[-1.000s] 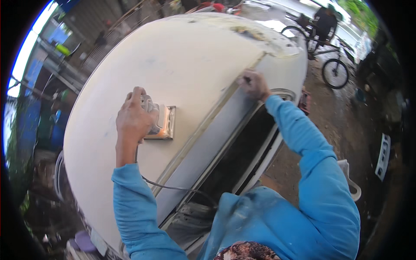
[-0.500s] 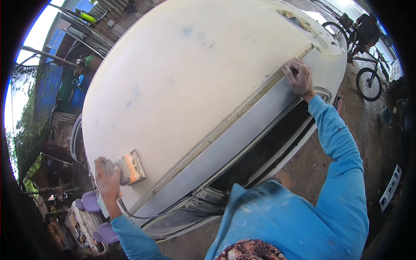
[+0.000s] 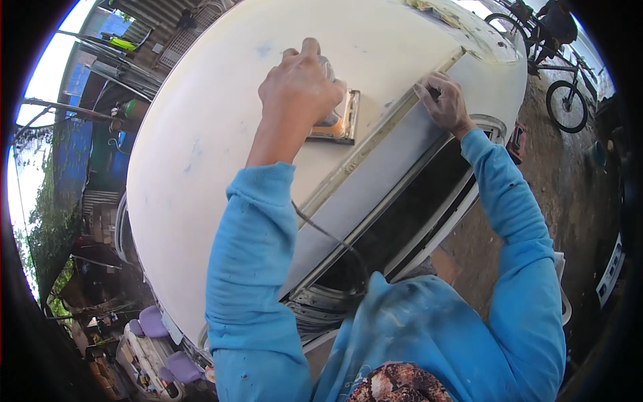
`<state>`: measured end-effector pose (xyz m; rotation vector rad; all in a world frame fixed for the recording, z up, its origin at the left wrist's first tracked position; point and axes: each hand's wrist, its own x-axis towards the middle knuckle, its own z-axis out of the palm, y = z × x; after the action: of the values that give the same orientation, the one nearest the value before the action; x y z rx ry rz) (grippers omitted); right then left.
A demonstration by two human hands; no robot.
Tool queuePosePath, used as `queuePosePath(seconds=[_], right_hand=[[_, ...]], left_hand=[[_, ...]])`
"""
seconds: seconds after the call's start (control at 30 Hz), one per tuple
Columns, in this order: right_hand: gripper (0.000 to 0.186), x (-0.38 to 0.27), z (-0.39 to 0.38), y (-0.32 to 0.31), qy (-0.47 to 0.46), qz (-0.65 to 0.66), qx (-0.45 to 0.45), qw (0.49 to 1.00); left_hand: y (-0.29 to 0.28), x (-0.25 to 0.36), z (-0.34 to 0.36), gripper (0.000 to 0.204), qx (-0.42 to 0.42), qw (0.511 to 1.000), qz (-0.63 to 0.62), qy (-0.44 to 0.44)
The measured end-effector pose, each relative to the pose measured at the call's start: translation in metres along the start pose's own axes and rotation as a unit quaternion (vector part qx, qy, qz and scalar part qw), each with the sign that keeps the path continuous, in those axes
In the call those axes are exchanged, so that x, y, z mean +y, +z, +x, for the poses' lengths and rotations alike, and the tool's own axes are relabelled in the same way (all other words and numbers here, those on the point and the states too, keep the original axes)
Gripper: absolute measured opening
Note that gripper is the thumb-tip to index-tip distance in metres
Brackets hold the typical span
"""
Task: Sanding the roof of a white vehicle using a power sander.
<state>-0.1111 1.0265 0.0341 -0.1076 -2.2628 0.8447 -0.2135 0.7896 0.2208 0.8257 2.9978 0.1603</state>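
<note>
My left hand is wrapped over the grip of an orange and grey power sander, which hides part of the tool. The sander's flat rectangular pad lies against the pale, primed car roof, close to the long groove along the roof's edge. A dark cord hangs from under my left forearm across the car's side. Farther along that groove, my right hand rests on the roof edge. Its fingers are loosely curled with the thumb apart, and it holds no tool.
Below the roof edge is a dark side opening of the car. A bicycle stands at the far right near a person. Purple-padded seats stand at the lower left, with pipes and a green cylinder beyond the car.
My left hand has carried the sander from the near left of the roof to its middle, toward my right hand. The right hand stays on the roof edge.
</note>
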Motion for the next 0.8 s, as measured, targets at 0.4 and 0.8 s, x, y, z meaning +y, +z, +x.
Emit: queuePosePath(seconds=[0.4,0.8], right_hand=[[0.025,0.006,0.000,0.006,-0.007,0.008,0.010,1.000],[0.028,0.014,-0.002,0.008,0.015,-0.024,-0.003,1.000]], left_hand=[[-0.014,-0.223,-0.191,0.054,0.091,0.981,-0.026,-0.170],[-0.001,-0.228,-0.199,0.054,0.135,0.982,-0.010,-0.135]])
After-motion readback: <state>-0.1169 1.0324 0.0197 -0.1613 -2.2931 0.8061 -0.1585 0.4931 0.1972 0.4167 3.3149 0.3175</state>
